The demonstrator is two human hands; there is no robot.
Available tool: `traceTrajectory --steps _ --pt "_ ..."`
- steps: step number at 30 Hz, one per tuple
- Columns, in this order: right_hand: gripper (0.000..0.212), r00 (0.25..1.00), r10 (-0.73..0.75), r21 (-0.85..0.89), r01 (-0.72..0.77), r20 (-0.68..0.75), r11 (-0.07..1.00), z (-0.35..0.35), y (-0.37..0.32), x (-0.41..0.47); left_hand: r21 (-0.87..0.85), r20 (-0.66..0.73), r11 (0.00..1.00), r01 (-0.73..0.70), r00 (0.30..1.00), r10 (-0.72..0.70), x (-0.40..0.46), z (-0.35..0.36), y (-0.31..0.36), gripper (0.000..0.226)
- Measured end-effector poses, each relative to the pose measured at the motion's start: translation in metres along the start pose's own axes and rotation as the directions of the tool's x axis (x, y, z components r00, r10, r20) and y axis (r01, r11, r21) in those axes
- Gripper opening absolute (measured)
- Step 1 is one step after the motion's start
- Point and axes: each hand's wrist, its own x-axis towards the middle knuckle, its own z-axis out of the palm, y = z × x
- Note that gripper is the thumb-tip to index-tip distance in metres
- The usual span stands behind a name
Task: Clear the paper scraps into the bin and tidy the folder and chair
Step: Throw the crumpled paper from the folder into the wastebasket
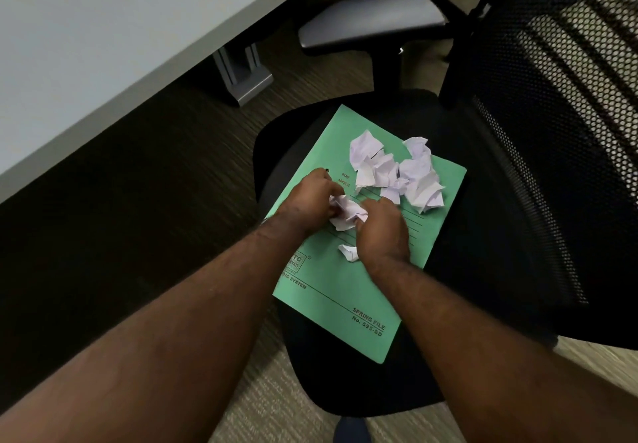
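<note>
A green folder (345,290) lies flat on the black seat of an office chair (459,235). Several crumpled white paper scraps (397,169) are heaped on the folder's far half. My left hand (310,197) and my right hand (381,232) are pressed together around one crumpled scrap (345,213) in the folder's middle, fingers curled on it from both sides. A small loose scrap (348,252) lies on the folder just left of my right wrist. No bin is in view.
A white desk (103,45) runs along the upper left, with its grey leg (241,76) standing on the carpet. The chair's grey armrest (373,21) sits beyond the seat, and its black mesh backrest (552,131) fills the right side.
</note>
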Motion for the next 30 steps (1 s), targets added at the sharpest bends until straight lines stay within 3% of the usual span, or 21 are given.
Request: traceTrajectory --steps 12,20,30 --pt "0.016 0.996 -0.062 0.044 0.065 -0.070 0.997 -0.033 -0.006 -0.004 -0.079 -0.129 0.997 0.001 0.992 -0.011 -0.019 -0.024 0.014 0.028" --pt "0.018 0.976 -0.143 -0.046 0.137 -0.162 0.989 -0.069 0.010 -0.013 -0.168 -0.250 0.981 0.097 0.959 -0.138 -0.048 -0.046 0.004 0.039" --pt "0.018 0.921 -0.371 -0.095 0.361 -0.121 0.928 -0.042 -0.062 -0.057 -0.214 -0.358 0.964 0.160 0.905 -0.230 -0.145 -0.076 -0.071 0.032"
